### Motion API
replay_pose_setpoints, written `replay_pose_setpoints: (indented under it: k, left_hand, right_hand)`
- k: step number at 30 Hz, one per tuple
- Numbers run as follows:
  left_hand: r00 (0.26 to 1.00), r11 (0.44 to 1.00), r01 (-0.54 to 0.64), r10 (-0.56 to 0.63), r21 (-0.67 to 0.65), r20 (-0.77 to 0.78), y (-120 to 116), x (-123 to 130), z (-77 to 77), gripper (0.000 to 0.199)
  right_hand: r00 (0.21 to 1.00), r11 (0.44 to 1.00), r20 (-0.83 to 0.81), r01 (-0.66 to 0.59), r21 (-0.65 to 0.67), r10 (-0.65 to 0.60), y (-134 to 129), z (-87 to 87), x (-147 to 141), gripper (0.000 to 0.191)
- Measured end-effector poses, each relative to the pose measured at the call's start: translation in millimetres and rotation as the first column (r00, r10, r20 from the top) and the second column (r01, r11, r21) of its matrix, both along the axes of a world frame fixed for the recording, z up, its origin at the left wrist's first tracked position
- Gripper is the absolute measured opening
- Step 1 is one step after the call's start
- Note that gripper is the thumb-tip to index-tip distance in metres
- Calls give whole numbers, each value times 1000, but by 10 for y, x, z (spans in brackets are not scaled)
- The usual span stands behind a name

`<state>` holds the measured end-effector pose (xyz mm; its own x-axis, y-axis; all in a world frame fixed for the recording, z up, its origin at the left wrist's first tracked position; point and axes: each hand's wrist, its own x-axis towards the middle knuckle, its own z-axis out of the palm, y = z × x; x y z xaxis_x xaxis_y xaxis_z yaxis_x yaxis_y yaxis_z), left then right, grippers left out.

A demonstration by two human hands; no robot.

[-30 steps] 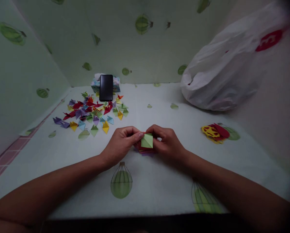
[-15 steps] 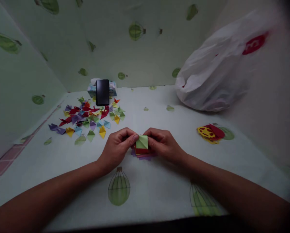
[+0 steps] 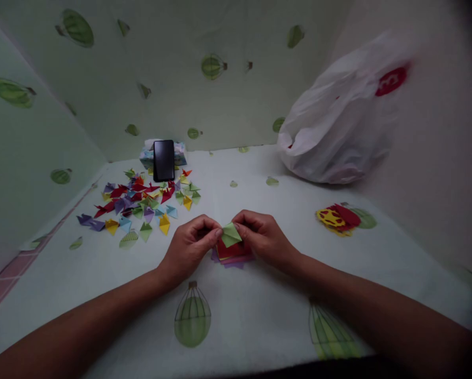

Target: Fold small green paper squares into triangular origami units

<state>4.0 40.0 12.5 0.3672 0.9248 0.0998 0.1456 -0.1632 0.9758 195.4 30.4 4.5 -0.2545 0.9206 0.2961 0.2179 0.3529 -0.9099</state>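
A small piece of light green folded paper (image 3: 231, 235) is held between both hands, just above the table. My left hand (image 3: 190, 246) pinches its left corner between thumb and fingers. On the other side, my right hand (image 3: 265, 238) pinches the right corner in the same way. Under the folded paper lies a stack of coloured paper squares (image 3: 232, 253), red on top with pink and purple edges showing. The hands and the green paper cover part of this stack.
Many small origami pieces (image 3: 135, 202) in several colours lie at the left. Behind them a dark phone (image 3: 164, 160) leans on a tissue box (image 3: 179, 154). A white plastic bag (image 3: 334, 116) stands at the back right, and yellow and red paper cutouts (image 3: 337, 219) lie before it.
The green paper has turned from a square-on pose to a tilted one with a corner pointing down. More of the red sheet beneath shows. The whole view has shifted slightly.
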Motion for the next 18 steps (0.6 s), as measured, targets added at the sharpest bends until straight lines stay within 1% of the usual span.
replay_pose_setpoints:
  k: [1,3,6,9,14,18]
  left_hand:
    - [1000,1000,3,-3,-8,9,9,-2,-13,16]
    - [997,997,5,1,-72,79,24,0,-48,17]
    - [972,978,-13,61,-208,226,32,15,-102,17]
    - [941,956,-28,124,-293,315,26,38,-130,19]
    - [921,943,-59,178,-326,346,6,56,-130,22]
    - [923,950,-77,183,-303,339,-30,61,-137,21]
  right_hand:
    - [1000,1000,-4,6,-3,-6,5,-2,-1,18]
    - [999,1000,-34,8,-26,-9,8,0,-4,23]
    - [994,997,-110,-10,-79,1,3,4,-7,31]
    - [989,993,-144,-48,-105,32,-8,1,-11,33]
    - [970,984,-236,-99,-149,62,-15,-16,-28,34]
    - [952,981,-301,-112,-160,60,3,-41,-61,31]
